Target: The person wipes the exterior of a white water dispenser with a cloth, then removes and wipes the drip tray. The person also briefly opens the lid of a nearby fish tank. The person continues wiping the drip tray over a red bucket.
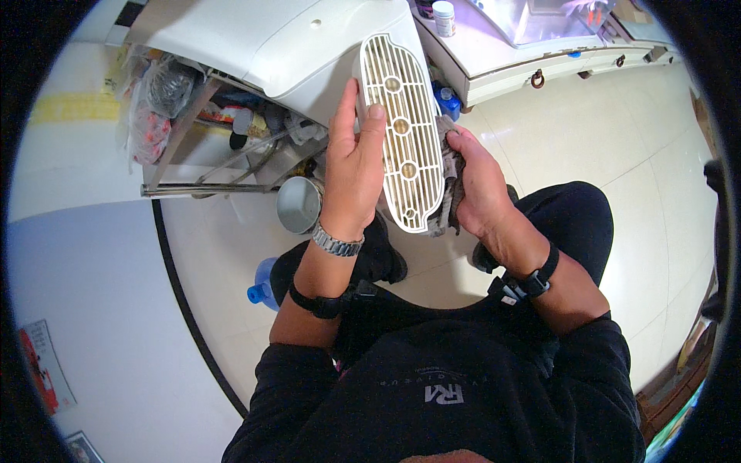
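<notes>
A long white slatted plastic grille cover (pixel 429 144) with round rings along its middle is held up before me, tilted slightly. My left hand (pixel 354 168) grips its left edge, with the thumb on the slats. Against its right side, my right hand (pixel 483 179) holds a crumpled grey cloth (pixel 450 179), partly hidden behind the cover. Just beyond the cover's upper end stands a large white plastic appliance or casing (pixel 312 52).
A metal rack (pixel 202 188) with bagged items is at the left, near a pale bowl (pixel 298 205) on the floor. A blue water bottle (pixel 266 283) lies by my left leg. White drawers (pixel 521 81) and a blue container (pixel 447 105) stand at the upper right.
</notes>
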A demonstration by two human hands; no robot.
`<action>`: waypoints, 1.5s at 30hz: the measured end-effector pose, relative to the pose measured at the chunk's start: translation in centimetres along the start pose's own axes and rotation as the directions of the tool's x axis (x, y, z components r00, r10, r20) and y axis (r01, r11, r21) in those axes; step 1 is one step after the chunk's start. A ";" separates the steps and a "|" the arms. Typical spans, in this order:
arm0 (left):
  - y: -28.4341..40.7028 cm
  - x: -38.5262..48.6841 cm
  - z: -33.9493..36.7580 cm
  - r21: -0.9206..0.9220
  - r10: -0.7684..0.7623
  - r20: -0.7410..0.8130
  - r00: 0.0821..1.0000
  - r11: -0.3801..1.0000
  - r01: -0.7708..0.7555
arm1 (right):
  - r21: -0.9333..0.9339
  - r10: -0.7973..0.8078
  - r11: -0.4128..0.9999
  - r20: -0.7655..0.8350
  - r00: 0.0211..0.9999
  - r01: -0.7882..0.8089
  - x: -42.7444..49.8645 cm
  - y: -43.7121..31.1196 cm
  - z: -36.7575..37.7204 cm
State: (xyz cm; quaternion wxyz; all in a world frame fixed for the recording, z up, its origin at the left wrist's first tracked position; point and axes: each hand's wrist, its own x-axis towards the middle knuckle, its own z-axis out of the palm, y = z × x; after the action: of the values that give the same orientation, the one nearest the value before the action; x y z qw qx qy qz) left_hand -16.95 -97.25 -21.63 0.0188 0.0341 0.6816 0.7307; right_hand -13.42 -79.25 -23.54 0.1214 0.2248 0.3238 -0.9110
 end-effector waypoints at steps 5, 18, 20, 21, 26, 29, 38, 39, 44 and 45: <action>-0.8 0.1 -0.1 0.122 0.057 -0.025 0.998 0.991 -0.054 | -0.007 -0.001 1.000 0.017 1.000 0.001 -0.1 -0.2 0.0; -0.4 -0.5 0.8 0.279 0.260 -0.011 0.966 0.928 -0.246 | -0.047 -0.006 0.999 0.026 1.000 0.007 -0.7 -0.8 0.2; -0.1 -0.7 1.2 0.277 0.252 -0.021 0.968 0.931 -0.236 | -0.030 0.013 0.999 0.000 1.000 -0.013 -0.7 -0.9 -0.1; 0.0 -0.8 1.4 0.249 0.243 -0.030 0.970 0.941 -0.228 | -0.022 0.004 1.000 -0.009 1.000 -0.004 -0.6 -1.0 -0.2; 0.3 -0.9 2.4 -0.192 0.007 -0.165 0.986 0.981 -0.039 | -0.072 0.000 0.997 0.008 1.000 0.000 -0.5 -2.1 -2.1; 0.3 -0.8 2.0 -0.361 -0.139 -0.065 0.988 0.927 0.107 | -0.112 -0.132 0.984 0.092 0.987 0.141 -0.6 -4.1 -3.5; 0.0 0.3 0.2 -0.554 -0.369 0.282 0.885 0.690 0.465 | -0.639 -0.221 0.556 0.503 0.836 0.531 -2.8 -8.2 -1.5; 0.0 0.4 0.1 -0.548 -0.372 0.287 0.883 0.692 0.470 | -0.661 -0.172 0.511 0.548 0.818 0.550 -3.1 -8.4 -1.2; -0.9 0.1 0.9 -0.566 -0.222 0.339 0.914 0.727 0.387 | -0.740 -0.165 0.146 0.636 0.754 0.656 -2.8 -7.9 -0.9; -1.1 -0.1 0.9 -0.578 -0.216 0.335 0.917 0.722 0.381 | -0.765 -0.149 0.123 0.616 0.774 0.633 -2.7 -7.5 -1.0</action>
State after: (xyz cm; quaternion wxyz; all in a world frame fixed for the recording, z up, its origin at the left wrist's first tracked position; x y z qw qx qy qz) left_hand -16.85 -96.30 -22.72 0.2309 0.0043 0.3849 0.8936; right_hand -13.46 -72.74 -18.85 0.0417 -0.1807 0.8208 -0.5402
